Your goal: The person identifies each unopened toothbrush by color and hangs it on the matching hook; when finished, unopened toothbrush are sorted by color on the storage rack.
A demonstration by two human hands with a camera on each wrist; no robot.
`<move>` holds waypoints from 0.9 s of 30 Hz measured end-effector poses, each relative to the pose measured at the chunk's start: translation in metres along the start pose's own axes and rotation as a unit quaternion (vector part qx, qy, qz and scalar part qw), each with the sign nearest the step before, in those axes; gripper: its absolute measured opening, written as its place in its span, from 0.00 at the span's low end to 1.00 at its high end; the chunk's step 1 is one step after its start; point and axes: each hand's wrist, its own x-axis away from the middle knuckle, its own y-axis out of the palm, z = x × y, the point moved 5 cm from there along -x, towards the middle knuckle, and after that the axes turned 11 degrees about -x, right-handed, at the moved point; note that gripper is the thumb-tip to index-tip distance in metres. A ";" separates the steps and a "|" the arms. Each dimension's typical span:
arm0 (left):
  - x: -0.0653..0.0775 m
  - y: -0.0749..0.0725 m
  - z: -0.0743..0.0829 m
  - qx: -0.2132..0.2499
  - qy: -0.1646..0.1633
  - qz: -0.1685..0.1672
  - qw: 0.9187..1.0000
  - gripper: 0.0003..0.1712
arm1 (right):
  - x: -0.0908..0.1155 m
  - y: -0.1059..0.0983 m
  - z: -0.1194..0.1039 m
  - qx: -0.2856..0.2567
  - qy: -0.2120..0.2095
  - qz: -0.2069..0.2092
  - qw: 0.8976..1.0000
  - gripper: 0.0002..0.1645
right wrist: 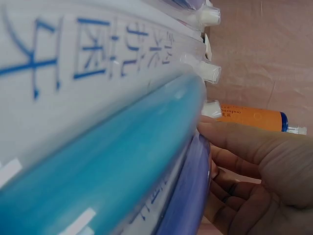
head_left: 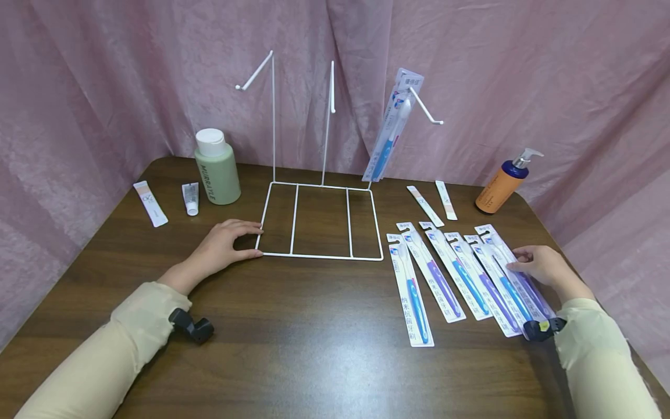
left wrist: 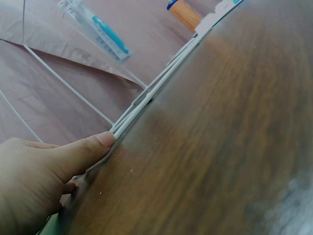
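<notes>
My left hand (head_left: 227,241) rests against the near left corner of a white wire display rack (head_left: 321,256). Its thumb touches that corner in the left wrist view, and the fingers lie along the left bar. Several packaged toothbrushes, blue and purple, lie fanned out on the table at right, among them a blue one (head_left: 410,297). At the right end of the row, my right hand (head_left: 541,267) pinches a packaged purple toothbrush (right wrist: 188,188) by its edge. More packaged toothbrushes (head_left: 389,137) hang from the rack's right hook (head_left: 426,107).
A green bottle (head_left: 218,174), a small tube (head_left: 191,199) and a white sachet (head_left: 150,203) stand or lie left of the rack. Two slim sachets (head_left: 425,206) lie at right, near an orange pump bottle (head_left: 499,189). A pink curtain (head_left: 157,70) hangs behind.
</notes>
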 end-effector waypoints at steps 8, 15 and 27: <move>0.000 0.000 0.000 -0.002 0.001 0.000 1.000 0.30 | 0.003 -0.008 -0.002 0.016 -0.028 0.035 0.999 0.33; -0.001 0.001 -0.001 0.000 -0.001 0.000 1.000 0.31 | 0.013 -0.022 -0.010 0.008 -0.026 0.056 0.998 0.33; -0.001 0.002 -0.003 -0.002 -0.005 -0.007 1.000 0.31 | 0.033 -0.056 -0.052 0.026 -0.071 0.144 0.987 0.28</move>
